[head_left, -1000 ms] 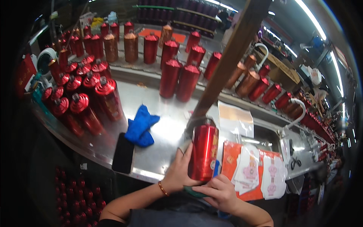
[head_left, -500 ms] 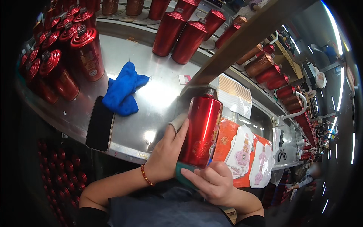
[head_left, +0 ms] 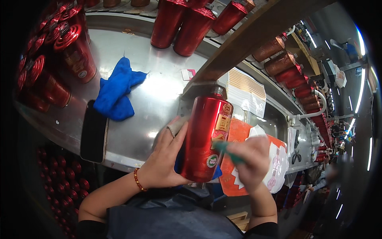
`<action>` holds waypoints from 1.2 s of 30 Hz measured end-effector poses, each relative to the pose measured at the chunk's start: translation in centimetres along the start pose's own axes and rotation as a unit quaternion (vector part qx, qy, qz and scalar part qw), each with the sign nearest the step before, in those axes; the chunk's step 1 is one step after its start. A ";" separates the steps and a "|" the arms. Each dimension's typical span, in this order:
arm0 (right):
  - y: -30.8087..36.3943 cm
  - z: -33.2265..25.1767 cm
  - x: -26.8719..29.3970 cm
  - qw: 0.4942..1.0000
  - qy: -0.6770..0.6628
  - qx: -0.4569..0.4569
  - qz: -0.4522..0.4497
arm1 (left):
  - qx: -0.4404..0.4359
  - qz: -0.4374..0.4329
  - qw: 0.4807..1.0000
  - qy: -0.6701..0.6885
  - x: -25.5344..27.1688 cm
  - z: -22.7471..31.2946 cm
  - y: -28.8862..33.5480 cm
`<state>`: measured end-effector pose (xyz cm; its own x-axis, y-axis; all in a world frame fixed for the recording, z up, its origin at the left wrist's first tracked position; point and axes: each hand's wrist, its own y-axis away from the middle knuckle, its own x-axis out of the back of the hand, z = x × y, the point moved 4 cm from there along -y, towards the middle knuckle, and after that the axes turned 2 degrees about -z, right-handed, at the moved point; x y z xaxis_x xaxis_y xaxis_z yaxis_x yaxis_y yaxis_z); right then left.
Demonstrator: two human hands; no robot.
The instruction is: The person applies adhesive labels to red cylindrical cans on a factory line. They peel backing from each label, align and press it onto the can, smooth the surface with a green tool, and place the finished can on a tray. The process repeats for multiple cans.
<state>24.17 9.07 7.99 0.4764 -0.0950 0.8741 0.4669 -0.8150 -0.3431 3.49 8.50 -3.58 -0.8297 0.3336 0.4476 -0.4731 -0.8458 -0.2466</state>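
My left hand (head_left: 164,159) wraps around the side of a glossy red bottle (head_left: 199,133), which tilts slightly, its bare threaded neck pointing away from me. One finger of that hand wears a beige covering (head_left: 177,125). On the bottle's right side are gold-coloured decorations and a round white-green emblem (head_left: 212,160). My right hand (head_left: 254,159), smeared by motion, has a small green piece (head_left: 230,152) at its fingers, up against the decorated side. That piece looks like a flat scraper, but blur hides its exact form. Something blue shows beneath the bottle.
A blue cloth (head_left: 119,89) and a black phone (head_left: 93,133) lie on the metal table (head_left: 147,107). Red bottles (head_left: 75,55) crowd the left; others (head_left: 195,32) stand along the conveyor. A wooden beam (head_left: 238,46) crosses overhead. Decal sheets rest on an orange packet (head_left: 230,181) at right.
The bottle has turned, bringing its gold decorations and emblem into view. My right hand has moved from the bottle's base up to its right side with the green piece. The view has shifted slightly.
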 end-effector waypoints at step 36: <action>-3.2 1.9 2.1 0.975 -0.189 -0.075 -0.087 | 0.044 -0.104 0.993 0.018 0.1 -1.1 -0.9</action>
<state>25.08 12.57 10.30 0.6535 0.2474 0.7154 0.4646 -0.8772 -0.1211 3.54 9.71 -4.24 -0.7274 0.5187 0.4492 -0.6090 -0.7897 -0.0744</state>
